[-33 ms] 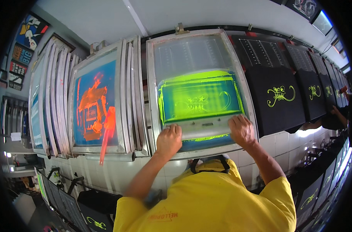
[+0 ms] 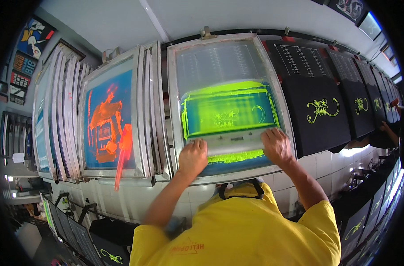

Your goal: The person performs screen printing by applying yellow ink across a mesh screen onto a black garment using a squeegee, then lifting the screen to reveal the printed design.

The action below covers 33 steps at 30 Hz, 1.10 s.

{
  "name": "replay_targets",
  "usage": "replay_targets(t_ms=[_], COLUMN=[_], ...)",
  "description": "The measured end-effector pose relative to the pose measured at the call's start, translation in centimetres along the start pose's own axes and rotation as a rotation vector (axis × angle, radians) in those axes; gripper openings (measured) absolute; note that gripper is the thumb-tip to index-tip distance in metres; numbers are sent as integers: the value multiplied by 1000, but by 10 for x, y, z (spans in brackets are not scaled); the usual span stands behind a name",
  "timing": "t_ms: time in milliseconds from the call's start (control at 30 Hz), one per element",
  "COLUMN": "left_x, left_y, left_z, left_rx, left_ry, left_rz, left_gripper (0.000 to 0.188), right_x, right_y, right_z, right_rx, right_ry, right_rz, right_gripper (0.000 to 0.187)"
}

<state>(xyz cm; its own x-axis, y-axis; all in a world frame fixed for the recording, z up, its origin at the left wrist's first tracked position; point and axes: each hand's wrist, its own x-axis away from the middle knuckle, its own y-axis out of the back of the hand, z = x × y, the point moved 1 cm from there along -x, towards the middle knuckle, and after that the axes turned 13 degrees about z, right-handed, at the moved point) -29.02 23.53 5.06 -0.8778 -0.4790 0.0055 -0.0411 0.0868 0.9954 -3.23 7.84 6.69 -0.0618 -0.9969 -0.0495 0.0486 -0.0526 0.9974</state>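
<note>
My left hand grips the left end of a wide grey squeegee; my right hand is closed round its right end. The squeegee lies crosswise on the near part of a metal-framed printing screen. Bright yellow-green ink coats the blue mesh beyond the squeegee, and a scrolled design shows through it. A further strip of this ink runs along the squeegee's near side. The squeegee's blade edge is hidden.
Left of me stand several screens, the front one with orange ink and an orange ink spatula on it. To the right lie black shirts on boards, printed yellow-green. A co-worker's arm reaches in at far right.
Both hands and the squeegee have shifted slightly away from me over the screen. More yellow-green ink shows on the squeegee's near side.
</note>
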Motion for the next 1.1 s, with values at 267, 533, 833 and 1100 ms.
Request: replay_targets(t_ms=[267, 533, 833, 1100], left_x=[-96, -75, 46, 3], left_y=[12, 25, 13, -2], left_z=[57, 48, -26, 9], left_rx=[59, 66, -1, 36], left_ry=[39, 66, 30, 3], left_rz=[-61, -5, -39, -70], left_gripper=[11, 19, 14, 18], right_x=[-106, -84, 33, -5], right_y=[1, 14, 20, 4], right_z=[-48, -41, 20, 5], right_rx=[6, -50, -108, -38], right_ry=[-24, 15, 37, -17], right_rz=[54, 26, -10, 40], right_gripper=[15, 17, 20, 22])
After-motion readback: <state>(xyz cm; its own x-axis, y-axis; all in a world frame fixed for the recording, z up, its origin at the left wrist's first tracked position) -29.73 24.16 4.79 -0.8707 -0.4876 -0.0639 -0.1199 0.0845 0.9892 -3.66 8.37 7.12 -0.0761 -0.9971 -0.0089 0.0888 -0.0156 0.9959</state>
